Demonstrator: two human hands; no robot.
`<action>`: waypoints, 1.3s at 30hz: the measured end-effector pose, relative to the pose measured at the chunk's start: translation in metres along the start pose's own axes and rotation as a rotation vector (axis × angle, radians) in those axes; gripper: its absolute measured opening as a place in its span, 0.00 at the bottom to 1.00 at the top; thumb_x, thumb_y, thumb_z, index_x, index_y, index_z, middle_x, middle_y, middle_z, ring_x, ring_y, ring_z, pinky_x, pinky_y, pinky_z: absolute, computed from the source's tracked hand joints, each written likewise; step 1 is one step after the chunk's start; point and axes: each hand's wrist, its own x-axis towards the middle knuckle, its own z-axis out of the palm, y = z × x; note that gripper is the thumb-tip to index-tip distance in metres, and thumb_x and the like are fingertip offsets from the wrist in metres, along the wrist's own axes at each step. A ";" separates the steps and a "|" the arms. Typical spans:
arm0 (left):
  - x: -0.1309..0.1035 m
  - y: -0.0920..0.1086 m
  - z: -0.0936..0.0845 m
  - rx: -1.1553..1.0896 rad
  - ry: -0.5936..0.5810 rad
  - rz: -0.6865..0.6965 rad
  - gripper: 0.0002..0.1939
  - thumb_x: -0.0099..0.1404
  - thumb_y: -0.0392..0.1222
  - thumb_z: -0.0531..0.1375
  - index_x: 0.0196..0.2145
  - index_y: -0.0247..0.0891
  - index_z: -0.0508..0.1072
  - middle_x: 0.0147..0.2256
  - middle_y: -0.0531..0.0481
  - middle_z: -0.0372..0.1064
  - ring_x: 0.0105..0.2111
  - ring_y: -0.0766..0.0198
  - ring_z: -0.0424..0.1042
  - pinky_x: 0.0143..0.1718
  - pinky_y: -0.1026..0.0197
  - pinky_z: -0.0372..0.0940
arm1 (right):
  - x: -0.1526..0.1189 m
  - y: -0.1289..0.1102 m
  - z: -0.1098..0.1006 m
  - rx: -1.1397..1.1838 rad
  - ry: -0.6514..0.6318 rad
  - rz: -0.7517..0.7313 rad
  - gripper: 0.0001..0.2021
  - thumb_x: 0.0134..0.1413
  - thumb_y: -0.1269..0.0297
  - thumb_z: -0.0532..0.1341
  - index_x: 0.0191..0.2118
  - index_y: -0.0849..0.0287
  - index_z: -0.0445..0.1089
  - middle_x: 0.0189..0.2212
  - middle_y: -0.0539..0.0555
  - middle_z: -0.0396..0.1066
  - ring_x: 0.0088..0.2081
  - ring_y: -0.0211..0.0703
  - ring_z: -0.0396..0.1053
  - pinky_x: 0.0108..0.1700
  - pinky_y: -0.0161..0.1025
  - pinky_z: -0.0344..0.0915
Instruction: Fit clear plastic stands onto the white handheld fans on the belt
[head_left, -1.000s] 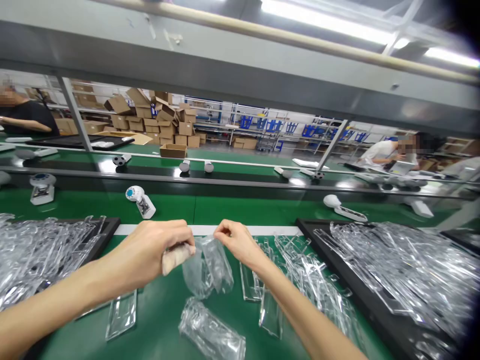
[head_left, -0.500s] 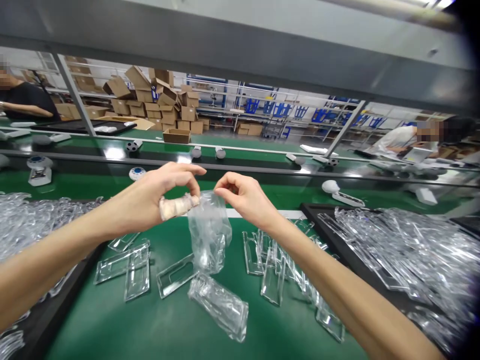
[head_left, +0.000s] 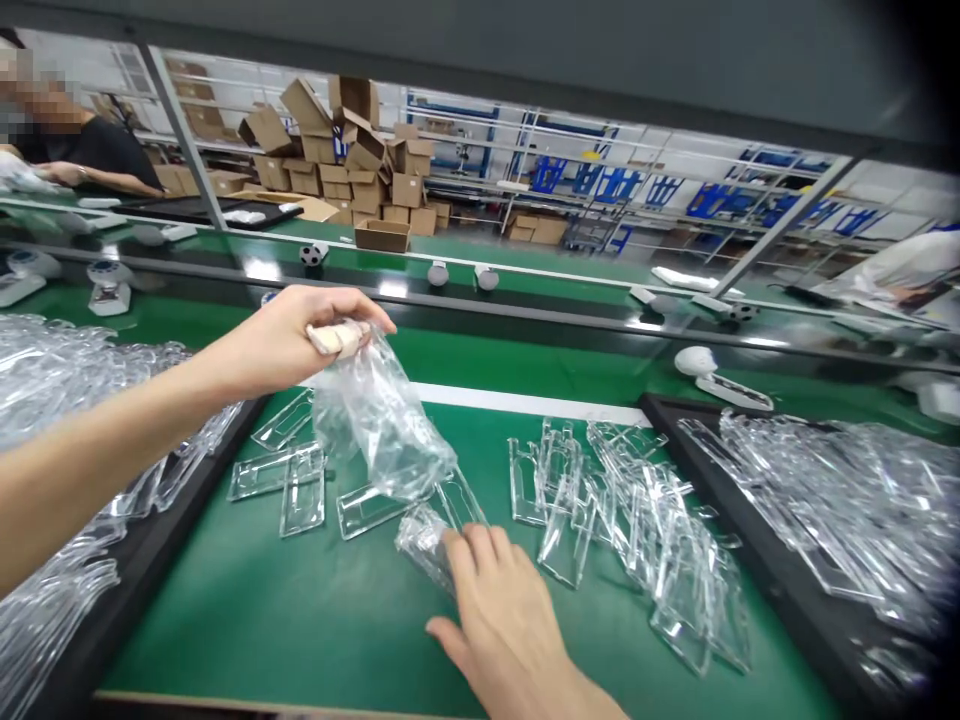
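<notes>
My left hand (head_left: pixel 292 338) pinches the top of a clear plastic bag (head_left: pixel 394 425) between thumb and fingers, and the thumb is wrapped in pale tape. The bag hangs tilted down to the right above the green work surface. My right hand (head_left: pixel 506 615) lies low in front, its fingers stretched onto a wrapped bundle of clear plastic pieces (head_left: pixel 421 538) and its thumb spread apart. That hand covers part of the bundle. Loose clear plastic frames (head_left: pixel 303 500) lie left of the bag, and a heap of similar frames (head_left: pixel 637 520) spreads to the right.
Black trays piled with clear plastic pieces stand at left (head_left: pixel 135 400) and right (head_left: pixel 840 480). Behind runs a conveyor (head_left: pixel 525 315) carrying white devices (head_left: pixel 731 385). A metal beam (head_left: pixel 525 75) crosses overhead. A co-worker (head_left: pixel 97 155) is at far left, and cardboard boxes (head_left: pixel 360 160) are stacked behind.
My right hand has left the bag's mouth and come down toward me onto the wrapped bundle. My left hand keeps the bag, which now slants to the right. The camera view has shifted.
</notes>
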 end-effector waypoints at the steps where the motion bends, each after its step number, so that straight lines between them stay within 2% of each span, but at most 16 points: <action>1: -0.001 0.000 0.001 -0.004 -0.018 0.006 0.13 0.63 0.42 0.56 0.41 0.32 0.73 0.33 0.49 0.70 0.30 0.69 0.66 0.29 0.68 0.58 | -0.012 0.002 0.005 -0.036 0.013 0.013 0.31 0.33 0.60 0.73 0.45 0.63 0.66 0.37 0.61 0.69 0.35 0.55 0.68 0.30 0.47 0.69; 4: -0.002 0.000 0.008 -0.030 -0.046 0.022 0.13 0.61 0.44 0.56 0.37 0.33 0.74 0.28 0.50 0.70 0.26 0.68 0.65 0.25 0.68 0.56 | -0.035 0.015 0.014 -0.045 0.078 0.045 0.19 0.47 0.70 0.63 0.47 0.62 0.63 0.41 0.62 0.68 0.38 0.54 0.68 0.33 0.46 0.69; 8: 0.002 0.002 0.021 -0.046 -0.155 0.049 0.13 0.60 0.45 0.56 0.37 0.35 0.74 0.30 0.49 0.72 0.27 0.65 0.68 0.26 0.68 0.58 | -0.045 0.026 0.022 0.121 0.156 0.012 0.05 0.57 0.76 0.54 0.38 0.61 0.61 0.36 0.58 0.67 0.36 0.46 0.67 0.36 0.41 0.67; 12: -0.005 0.013 0.035 -0.026 -0.308 0.103 0.12 0.62 0.44 0.55 0.39 0.37 0.74 0.35 0.50 0.73 0.33 0.63 0.70 0.31 0.68 0.61 | -0.043 0.025 0.024 0.182 0.166 -0.020 0.09 0.59 0.79 0.49 0.33 0.59 0.59 0.31 0.55 0.64 0.32 0.43 0.65 0.33 0.39 0.64; 18: -0.031 0.028 0.055 0.120 -0.607 0.216 0.13 0.65 0.39 0.51 0.41 0.41 0.74 0.39 0.52 0.74 0.38 0.64 0.71 0.37 0.69 0.61 | -0.035 0.031 0.019 0.080 0.105 -0.053 0.09 0.58 0.79 0.48 0.39 0.61 0.62 0.29 0.54 0.65 0.31 0.43 0.63 0.31 0.38 0.62; 21: -0.041 0.030 0.067 0.176 -0.677 0.232 0.16 0.64 0.36 0.50 0.45 0.44 0.73 0.40 0.54 0.74 0.39 0.63 0.72 0.38 0.68 0.61 | -0.032 0.038 0.028 -0.025 0.134 -0.117 0.11 0.59 0.78 0.48 0.30 0.59 0.61 0.25 0.52 0.63 0.28 0.42 0.61 0.31 0.39 0.59; 24: -0.046 0.029 0.077 0.183 -0.697 0.233 0.18 0.65 0.36 0.49 0.47 0.45 0.72 0.41 0.53 0.74 0.41 0.62 0.72 0.39 0.67 0.61 | -0.028 0.043 0.030 0.005 0.154 -0.139 0.12 0.59 0.77 0.48 0.28 0.59 0.61 0.23 0.51 0.62 0.25 0.40 0.60 0.29 0.38 0.57; 27: -0.052 0.031 0.082 0.196 -0.708 0.238 0.21 0.64 0.36 0.49 0.53 0.46 0.68 0.40 0.52 0.74 0.37 0.62 0.73 0.35 0.66 0.62 | -0.015 0.046 0.007 0.235 0.119 -0.081 0.09 0.58 0.76 0.50 0.30 0.59 0.61 0.24 0.50 0.64 0.25 0.37 0.61 0.28 0.35 0.56; 29: -0.054 0.035 0.084 0.208 -0.691 0.219 0.25 0.64 0.37 0.50 0.58 0.46 0.62 0.37 0.51 0.74 0.34 0.62 0.72 0.32 0.66 0.62 | 0.001 0.047 -0.023 0.414 0.094 0.007 0.07 0.56 0.76 0.52 0.30 0.59 0.62 0.24 0.48 0.64 0.24 0.34 0.61 0.27 0.32 0.56; 32: -0.049 0.041 0.082 0.144 -0.590 0.154 0.28 0.64 0.39 0.50 0.62 0.44 0.57 0.36 0.50 0.73 0.34 0.61 0.71 0.33 0.65 0.62 | 0.032 0.047 -0.070 0.582 0.032 0.146 0.07 0.52 0.76 0.54 0.28 0.59 0.62 0.23 0.46 0.64 0.24 0.32 0.59 0.27 0.31 0.55; 34: -0.040 0.046 0.078 0.016 -0.534 0.098 0.28 0.63 0.40 0.52 0.61 0.41 0.59 0.36 0.49 0.73 0.34 0.62 0.71 0.33 0.65 0.63 | 0.053 0.048 -0.094 0.683 -0.024 0.192 0.06 0.51 0.74 0.55 0.26 0.59 0.63 0.21 0.44 0.63 0.22 0.31 0.58 0.25 0.30 0.54; 36: -0.027 0.050 0.070 -0.139 -0.535 0.035 0.28 0.61 0.43 0.55 0.59 0.39 0.61 0.34 0.50 0.72 0.29 0.64 0.69 0.29 0.66 0.62 | 0.072 0.049 -0.111 0.749 -0.052 0.196 0.05 0.50 0.72 0.55 0.26 0.59 0.64 0.20 0.44 0.62 0.21 0.30 0.58 0.23 0.29 0.53; 39: -0.011 0.054 0.056 -0.306 -0.520 -0.057 0.27 0.57 0.46 0.60 0.54 0.38 0.68 0.29 0.52 0.71 0.24 0.67 0.64 0.25 0.66 0.58 | 0.092 0.050 -0.125 0.668 -0.057 0.181 0.05 0.48 0.72 0.55 0.25 0.60 0.65 0.18 0.44 0.62 0.20 0.30 0.55 0.21 0.29 0.48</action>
